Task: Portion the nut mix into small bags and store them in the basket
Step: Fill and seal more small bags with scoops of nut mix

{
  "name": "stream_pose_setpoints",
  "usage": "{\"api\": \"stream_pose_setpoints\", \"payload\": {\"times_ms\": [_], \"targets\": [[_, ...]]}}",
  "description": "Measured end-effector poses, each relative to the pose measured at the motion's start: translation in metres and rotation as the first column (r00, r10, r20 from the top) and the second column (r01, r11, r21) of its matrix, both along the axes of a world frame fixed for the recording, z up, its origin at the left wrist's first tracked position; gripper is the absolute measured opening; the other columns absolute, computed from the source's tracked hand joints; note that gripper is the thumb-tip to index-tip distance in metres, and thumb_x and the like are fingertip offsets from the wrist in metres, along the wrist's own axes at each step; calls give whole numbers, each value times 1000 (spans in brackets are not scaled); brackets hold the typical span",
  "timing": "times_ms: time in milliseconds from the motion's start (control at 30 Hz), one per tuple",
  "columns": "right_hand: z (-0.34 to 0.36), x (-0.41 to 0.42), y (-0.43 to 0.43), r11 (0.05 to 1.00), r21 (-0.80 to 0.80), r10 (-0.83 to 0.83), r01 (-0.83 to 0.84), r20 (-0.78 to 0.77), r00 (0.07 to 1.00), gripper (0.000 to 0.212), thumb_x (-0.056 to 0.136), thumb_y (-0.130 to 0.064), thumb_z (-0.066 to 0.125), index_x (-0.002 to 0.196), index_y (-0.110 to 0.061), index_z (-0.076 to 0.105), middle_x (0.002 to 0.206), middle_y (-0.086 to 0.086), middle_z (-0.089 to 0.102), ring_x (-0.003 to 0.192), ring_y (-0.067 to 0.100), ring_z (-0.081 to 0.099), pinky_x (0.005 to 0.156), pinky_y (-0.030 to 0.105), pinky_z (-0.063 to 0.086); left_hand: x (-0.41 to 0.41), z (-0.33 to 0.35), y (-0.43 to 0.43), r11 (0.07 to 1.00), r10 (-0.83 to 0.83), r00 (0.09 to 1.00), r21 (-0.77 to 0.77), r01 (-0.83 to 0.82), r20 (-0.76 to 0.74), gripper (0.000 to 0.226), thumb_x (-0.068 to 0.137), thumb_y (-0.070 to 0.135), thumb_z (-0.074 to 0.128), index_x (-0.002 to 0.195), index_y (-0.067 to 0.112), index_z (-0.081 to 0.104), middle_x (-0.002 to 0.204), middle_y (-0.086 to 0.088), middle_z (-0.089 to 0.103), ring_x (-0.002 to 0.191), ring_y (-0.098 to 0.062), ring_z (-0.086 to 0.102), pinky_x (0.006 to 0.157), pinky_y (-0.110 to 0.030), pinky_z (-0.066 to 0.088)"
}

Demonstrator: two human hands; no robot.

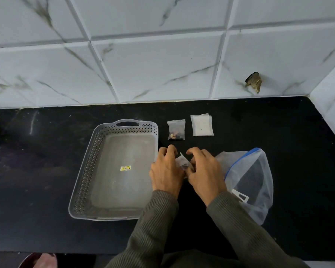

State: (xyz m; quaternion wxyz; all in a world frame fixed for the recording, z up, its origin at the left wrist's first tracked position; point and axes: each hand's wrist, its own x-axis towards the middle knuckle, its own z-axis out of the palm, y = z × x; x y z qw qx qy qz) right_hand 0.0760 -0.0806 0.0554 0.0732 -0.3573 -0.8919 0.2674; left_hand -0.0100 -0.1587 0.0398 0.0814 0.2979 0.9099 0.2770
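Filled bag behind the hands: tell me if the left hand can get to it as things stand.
Probably yes. The filled bag lies just beyond the left hand on open counter, nothing between; but that hand is pinching a small bag with the right hand.

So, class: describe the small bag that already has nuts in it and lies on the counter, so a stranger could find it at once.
Start at the grey basket on the black counter. Just past its far right corner lie two small packets side by side. The filled small bag is the one nearer the basket: clear, with a little clump of nuts at its bottom, while the stack of empty bags beside it looks plain white.
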Motion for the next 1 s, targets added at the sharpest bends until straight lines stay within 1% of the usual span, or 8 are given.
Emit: {"api": "stream_pose_setpoints", "payload": {"times_ms": [67, 167, 367, 500, 667, 733, 833, 1000], "targets": [[2, 2, 4, 999, -16, -41, 40, -70, 997, 40, 85, -23, 71, 121, -26, 53, 113, -4, 56, 93, 6, 58, 79, 21, 53, -4, 0, -1, 997, -6, 999, 83, 2, 45, 32, 82, 18, 77, 108, 20, 59, 110, 4, 57, 93, -14, 59, 69, -12, 42], [7, 5, 13, 999, -9, -51, 50, -78, 996, 24, 84, -22, 72, 105, -24, 61, 101, -5, 60, 89, 7, 60, 78, 25, 55, -9, 1, -8, 981, -135, 980, 160, 111, 149, 43, 82, 30, 79, 121, 23, 60, 121, 2, 57, 103, -11, 59, 86, -22, 53], [29, 10, 26, 984, -168, -76, 53, -133, 988, 17, 83, -20, 73, 100, -21, 71, 91, -8, 71, 78, 0, 66, 74, 16, 54, -32, -6, -25, 830, -550, 795, 265, 490, 255, 117, 61, 60, 86, 156, 39, 22, 161, 8, 15, 147, -14, 23, 114, -36, 35], [43, 6, 37, 933, -359, -62, 17, -113, 992, 24, 78, -20, 79, 101, -21, 71, 73, -6, 72, 58, 2, 68, 64, 19, 58, -34, -17, -12, 826, -527, 820, 360, 434, 222, 91, 69, 36, 90, 146, 26, 43, 134, 5, 56, 121, -6, 55, 104, -31, 49], [48, 5, 41, 972, -231, -58, 38, -83, 995, 30, 78, -20, 79, 106, -22, 69, 73, -12, 67, 66, -1, 65, 76, 23, 58, -29, -34, -12, 862, -434, 870, 387, 326, 234, 33, 84, 7, 76, 113, 17, 64, 109, 2, 67, 100, -10, 65, 89, -40, 57], [50, 5, 42, 981, -191, -58, 40, -90, 994, 28, 79, -20, 78, 105, -23, 68, 74, -14, 65, 68, -3, 63, 77, 20, 56, -26, -33, -17, 861, -435, 795, 454, 229, 423, 46, 84, -1, 74, 121, 21, 60, 114, -1, 66, 102, -19, 67, 91, -40, 58], [49, 3, 43, 981, -190, -40, 26, -75, 996, 27, 79, -20, 77, 104, -24, 68, 78, -11, 69, 73, -2, 64, 83, 25, 55, -14, -23, -19, 794, -534, 545, 605, 60, 647, 89, 78, -9, 77, 148, 28, 37, 130, -2, 62, 105, -29, 69, 94, -40, 57], [42, 0, 36, 983, -185, -1, -9, -54, 999, 29, 80, -20, 77, 106, -23, 66, 89, -7, 71, 79, 2, 66, 81, 25, 57, -1, -20, -6, 788, -408, 689, 613, -65, 598, 36, 84, 0, 75, 114, 17, 65, 103, 1, 72, 85, -13, 69, 72, -27, 58]]}}
